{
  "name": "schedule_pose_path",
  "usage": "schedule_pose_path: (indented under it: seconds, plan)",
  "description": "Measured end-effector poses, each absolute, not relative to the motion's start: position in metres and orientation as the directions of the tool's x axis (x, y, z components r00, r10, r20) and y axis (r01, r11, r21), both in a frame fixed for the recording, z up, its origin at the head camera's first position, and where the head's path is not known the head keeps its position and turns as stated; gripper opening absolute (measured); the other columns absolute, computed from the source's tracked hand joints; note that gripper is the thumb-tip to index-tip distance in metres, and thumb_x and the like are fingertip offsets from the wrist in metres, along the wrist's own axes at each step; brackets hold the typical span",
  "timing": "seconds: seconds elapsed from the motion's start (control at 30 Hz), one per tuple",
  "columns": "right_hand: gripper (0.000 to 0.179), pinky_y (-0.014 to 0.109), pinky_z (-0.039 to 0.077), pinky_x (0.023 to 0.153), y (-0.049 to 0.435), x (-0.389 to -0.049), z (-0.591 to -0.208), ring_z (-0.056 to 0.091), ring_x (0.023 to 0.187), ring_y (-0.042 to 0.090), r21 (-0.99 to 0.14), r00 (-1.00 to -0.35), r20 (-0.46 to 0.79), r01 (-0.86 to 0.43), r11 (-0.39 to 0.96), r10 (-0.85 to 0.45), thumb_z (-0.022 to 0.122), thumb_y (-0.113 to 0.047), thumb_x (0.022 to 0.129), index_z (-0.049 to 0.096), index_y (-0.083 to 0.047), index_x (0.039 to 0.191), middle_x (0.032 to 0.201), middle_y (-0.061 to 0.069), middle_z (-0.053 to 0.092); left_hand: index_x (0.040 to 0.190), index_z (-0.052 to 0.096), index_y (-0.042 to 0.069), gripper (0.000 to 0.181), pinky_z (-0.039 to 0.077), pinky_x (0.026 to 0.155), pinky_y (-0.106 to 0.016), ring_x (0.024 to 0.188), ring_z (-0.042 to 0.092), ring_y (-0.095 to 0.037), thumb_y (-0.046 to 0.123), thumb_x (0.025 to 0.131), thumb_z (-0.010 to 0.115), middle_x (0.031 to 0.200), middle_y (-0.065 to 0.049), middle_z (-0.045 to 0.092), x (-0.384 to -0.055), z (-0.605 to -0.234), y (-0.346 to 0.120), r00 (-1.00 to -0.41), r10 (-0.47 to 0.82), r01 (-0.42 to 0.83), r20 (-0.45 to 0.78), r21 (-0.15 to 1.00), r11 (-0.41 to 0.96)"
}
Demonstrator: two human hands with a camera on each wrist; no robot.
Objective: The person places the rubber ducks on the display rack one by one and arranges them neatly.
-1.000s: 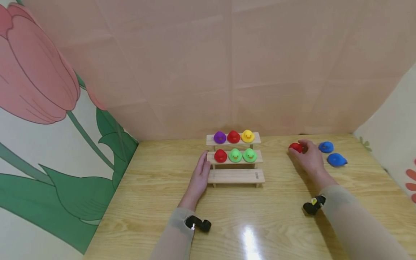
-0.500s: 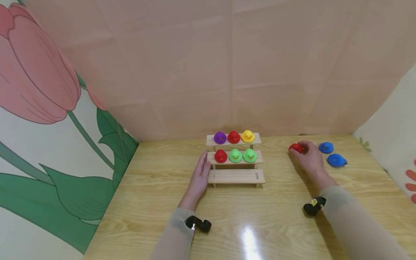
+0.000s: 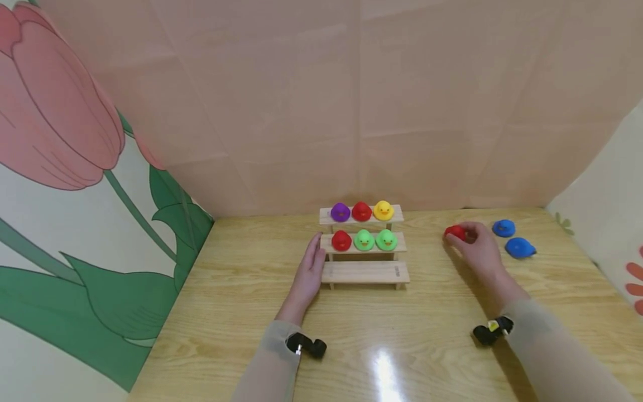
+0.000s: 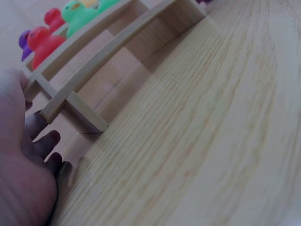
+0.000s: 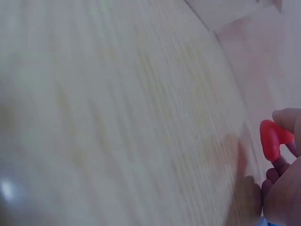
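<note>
A three-step wooden stand stands mid-table. On its top step sit a purple duck, a red duck and a yellow duck. The middle step bears another red duck and two green ducks; the lowest step is bare. My left hand rests its straight fingers against the stand's left side, also seen in the left wrist view. On the right, my right hand pinches a red toy duck between thumb and fingers; part of the duck is hidden behind them.
Two blue ducks lie on the table right of my right hand: one farther back, and a nearer blue duck on its side. A pinkish cloth-like backdrop rises behind the wooden table. A flower-painted wall borders the left.
My right hand, still pinching the red duck, has shifted slightly toward me, and its wrist has moved nearer too. My left hand and the ducks on the stand keep their places.
</note>
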State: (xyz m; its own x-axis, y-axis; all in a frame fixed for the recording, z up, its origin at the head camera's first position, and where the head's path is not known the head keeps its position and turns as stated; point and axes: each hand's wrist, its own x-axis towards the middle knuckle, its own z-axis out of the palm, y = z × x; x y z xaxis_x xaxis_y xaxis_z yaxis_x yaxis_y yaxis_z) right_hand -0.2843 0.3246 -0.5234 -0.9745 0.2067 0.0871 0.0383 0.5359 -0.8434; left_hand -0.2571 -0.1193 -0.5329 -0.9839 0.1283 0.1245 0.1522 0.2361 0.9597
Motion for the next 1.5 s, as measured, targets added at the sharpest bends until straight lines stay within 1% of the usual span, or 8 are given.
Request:
schedule_pose_path:
  seconds: [0.2,0.43,0.7,0.8,1.0,1.07,1.3,1.5]
  plan:
    - [0.071,0.024,0.048,0.095,0.312,-0.269,-0.514,0.049,0.139,0.047,-0.863,-0.983,0.062,0.035,0.504,0.173,0.069,-0.049,0.110,0.046,0.000,0.156,0.157,0.027,0.049,0.174,0.028,0.043,0.060,0.026,0.134,-0.048,0.164,0.031,-0.024,0.060,0.118,0.039,0.179,0.000,0.032,-0.258,-0.533,-0.119,-0.986,0.120,0.145,0.118,0.960,0.240]
    - [0.062,0.007,0.044,0.091,0.295,-0.249,-0.500,0.052,0.135,0.039,-0.851,-0.981,0.148,-0.062,0.521,0.127,0.072,-0.041,0.110,0.053,0.003,0.149,0.148,0.024,0.056,0.175,0.028,0.042,0.060,0.027,0.134,-0.047,0.164,0.031,-0.025,0.059,0.118,0.039,0.179,-0.001,0.032,-0.256,-0.531,-0.119,-0.986,0.124,0.141,0.114,0.961,0.237]
    - [0.056,0.011,0.046,0.097,0.281,-0.231,-0.487,0.055,0.133,0.035,-0.826,-0.979,0.188,-0.111,0.553,0.085,0.074,-0.038,0.109,0.057,0.000,0.146,0.145,0.020,0.060,0.175,0.028,0.039,0.061,0.026,0.134,-0.047,0.164,0.031,-0.025,0.058,0.118,0.039,0.179,-0.002,0.032,-0.257,-0.529,-0.119,-0.984,0.126,0.150,0.123,0.960,0.235]
    - [0.054,0.019,0.051,0.104,0.275,-0.224,-0.481,0.057,0.133,0.035,-0.822,-0.978,0.201,-0.136,0.553,0.058,0.076,-0.035,0.108,0.058,0.000,0.145,0.144,0.019,0.062,0.175,0.028,0.040,0.061,0.026,0.134,-0.047,0.164,0.031,-0.025,0.057,0.118,0.039,0.179,-0.002,0.032,-0.257,-0.529,-0.119,-0.985,0.125,0.146,0.119,0.961,0.237]
    - [0.056,0.060,0.050,0.117,0.263,-0.212,-0.471,0.056,0.139,0.040,-0.817,-0.985,0.171,-0.142,0.559,0.000,0.076,-0.038,0.108,0.057,-0.003,0.148,0.147,0.017,0.061,0.175,0.028,0.041,0.060,0.026,0.134,-0.046,0.163,0.032,-0.025,0.058,0.118,0.039,0.179,-0.003,0.032,-0.257,-0.530,-0.118,-0.985,0.126,0.142,0.115,0.962,0.234]
    - [0.056,0.063,0.049,0.116,0.260,-0.208,-0.469,0.055,0.140,0.040,-0.814,-0.986,0.164,-0.145,0.562,-0.017,0.076,-0.038,0.108,0.057,-0.004,0.149,0.149,0.017,0.060,0.175,0.028,0.041,0.061,0.026,0.134,-0.046,0.163,0.031,-0.025,0.059,0.118,0.040,0.179,-0.003,0.032,-0.257,-0.530,-0.118,-0.985,0.127,0.143,0.116,0.962,0.233]
    - [0.050,0.009,0.046,0.101,0.250,-0.196,-0.468,0.058,0.134,0.036,-0.807,-0.977,0.209,-0.202,0.555,-0.053,0.079,-0.030,0.106,0.060,-0.004,0.145,0.146,0.016,0.061,0.174,0.028,0.043,0.061,0.026,0.134,-0.047,0.163,0.032,-0.025,0.061,0.117,0.040,0.179,-0.002,0.032,-0.257,-0.531,-0.118,-0.985,0.128,0.141,0.114,0.963,0.231]
    - [0.045,0.005,0.045,0.100,0.239,-0.187,-0.465,0.059,0.128,0.024,-0.801,-0.964,0.251,-0.258,0.540,-0.088,0.082,-0.024,0.105,0.063,-0.008,0.142,0.141,0.010,0.065,0.175,0.028,0.043,0.060,0.026,0.134,-0.049,0.164,0.031,-0.026,0.058,0.118,0.039,0.179,-0.001,0.033,-0.258,-0.532,-0.118,-0.986,0.124,0.138,0.112,0.962,0.236]
